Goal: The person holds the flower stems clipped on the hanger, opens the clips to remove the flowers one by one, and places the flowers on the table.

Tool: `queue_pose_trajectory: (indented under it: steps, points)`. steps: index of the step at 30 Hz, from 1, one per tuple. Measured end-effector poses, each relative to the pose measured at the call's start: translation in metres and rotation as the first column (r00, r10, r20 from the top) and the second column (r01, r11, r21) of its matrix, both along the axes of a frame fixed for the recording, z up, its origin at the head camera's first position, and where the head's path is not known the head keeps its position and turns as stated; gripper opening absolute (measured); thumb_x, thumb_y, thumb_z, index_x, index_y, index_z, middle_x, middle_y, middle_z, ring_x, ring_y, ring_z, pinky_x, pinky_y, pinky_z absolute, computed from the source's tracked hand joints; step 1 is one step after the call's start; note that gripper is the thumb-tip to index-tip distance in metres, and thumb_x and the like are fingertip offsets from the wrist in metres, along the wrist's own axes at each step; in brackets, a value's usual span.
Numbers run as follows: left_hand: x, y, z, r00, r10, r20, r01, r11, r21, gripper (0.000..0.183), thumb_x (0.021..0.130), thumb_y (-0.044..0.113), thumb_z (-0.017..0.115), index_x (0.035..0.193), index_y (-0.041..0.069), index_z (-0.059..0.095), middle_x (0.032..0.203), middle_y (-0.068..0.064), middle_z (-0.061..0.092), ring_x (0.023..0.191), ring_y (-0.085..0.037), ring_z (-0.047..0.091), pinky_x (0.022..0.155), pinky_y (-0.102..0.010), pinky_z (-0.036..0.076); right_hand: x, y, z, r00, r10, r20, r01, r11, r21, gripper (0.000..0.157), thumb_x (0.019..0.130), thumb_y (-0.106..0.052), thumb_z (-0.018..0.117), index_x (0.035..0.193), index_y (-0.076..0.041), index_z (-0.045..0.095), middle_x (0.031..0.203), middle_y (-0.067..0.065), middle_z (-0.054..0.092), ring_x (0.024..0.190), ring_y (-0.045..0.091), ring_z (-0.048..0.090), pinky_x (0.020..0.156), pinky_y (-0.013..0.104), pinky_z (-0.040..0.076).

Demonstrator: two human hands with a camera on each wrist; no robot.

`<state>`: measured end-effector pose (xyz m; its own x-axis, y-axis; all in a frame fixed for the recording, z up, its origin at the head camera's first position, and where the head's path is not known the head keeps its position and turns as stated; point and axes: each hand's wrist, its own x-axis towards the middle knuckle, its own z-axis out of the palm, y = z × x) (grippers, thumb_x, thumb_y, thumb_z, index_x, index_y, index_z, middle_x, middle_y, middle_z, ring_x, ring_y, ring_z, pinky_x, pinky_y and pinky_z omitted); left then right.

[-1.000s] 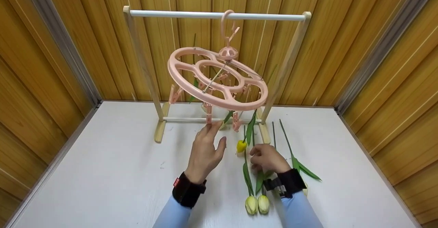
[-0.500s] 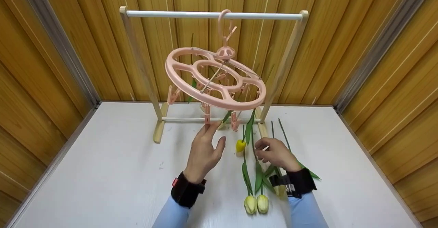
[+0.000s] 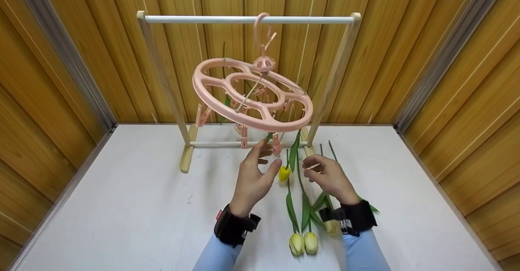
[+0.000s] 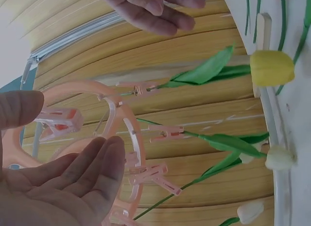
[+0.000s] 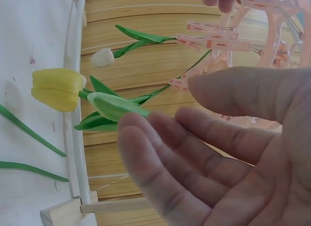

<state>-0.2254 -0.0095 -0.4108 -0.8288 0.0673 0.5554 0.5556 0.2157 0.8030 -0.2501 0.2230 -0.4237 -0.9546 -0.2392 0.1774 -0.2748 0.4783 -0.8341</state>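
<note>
While L hand [image 3: 252, 180] is relaxed & empty nr front clip [image 3: 276, 144], R hand [image 3: 332, 180] is loose too, w/ nothing held, beside yellow tulip [image 3: 284, 174] hanging from pink hanger [image 3: 248, 120] above surface [image 3: 142, 214]

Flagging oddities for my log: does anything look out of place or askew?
The pink hanger is askew: its ring slopes down toward the right of the head view instead of hanging level.
</note>
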Motion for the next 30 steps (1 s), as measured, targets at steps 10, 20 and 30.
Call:
queue_pose_trajectory:
  steps: [10, 20, 30]
  points:
    - [0.001, 0.008, 0.003, 0.989, -0.094, 0.111, 0.071, 0.978, 0.194, 0.047, 0.101, 0.01, 0.067, 0.144, -0.001, 0.053, 0.125, -0.018, 0.065, 0.108, -0.028, 0.065, 0.091, -0.035, 0.053, -0.003, -0.01, -0.002, 0.991, -0.117, -0.068, 0.101, 0.975, -0.199, 0.025, 0.095, 0.003, 0.068, 0.12, 0.004, 0.068, 0.116, 0.021, 0.069, 0.098, 0.027, 0.071, 0.076, 0.023, 0.057]
    - [0.006, 0.006, 0.01, 0.983, -0.149, 0.11, 0.113, 0.953, 0.282, 0.038, 0.101, 0.009, 0.066, 0.135, -0.005, 0.058, 0.12, -0.019, 0.068, 0.107, -0.03, 0.067, 0.089, -0.03, 0.054, -0.006, -0.015, -0.005, 0.984, -0.161, -0.076, 0.137, 0.957, -0.257, 0.025, 0.095, 0.003, 0.068, 0.12, 0.004, 0.069, 0.118, 0.02, 0.069, 0.1, 0.021, 0.07, 0.079, 0.023, 0.057]
    - [0.01, -0.003, 0.02, 0.969, -0.226, 0.103, 0.188, 0.938, 0.292, 0.031, 0.101, 0.002, 0.062, 0.13, -0.009, 0.061, 0.117, -0.023, 0.068, 0.101, -0.027, 0.069, 0.089, -0.032, 0.057, -0.007, -0.017, -0.008, 0.975, -0.198, -0.099, 0.165, 0.949, -0.269, 0.026, 0.097, 0.002, 0.065, 0.123, 0.004, 0.067, 0.121, 0.02, 0.068, 0.112, 0.034, 0.068, 0.086, 0.021, 0.054]
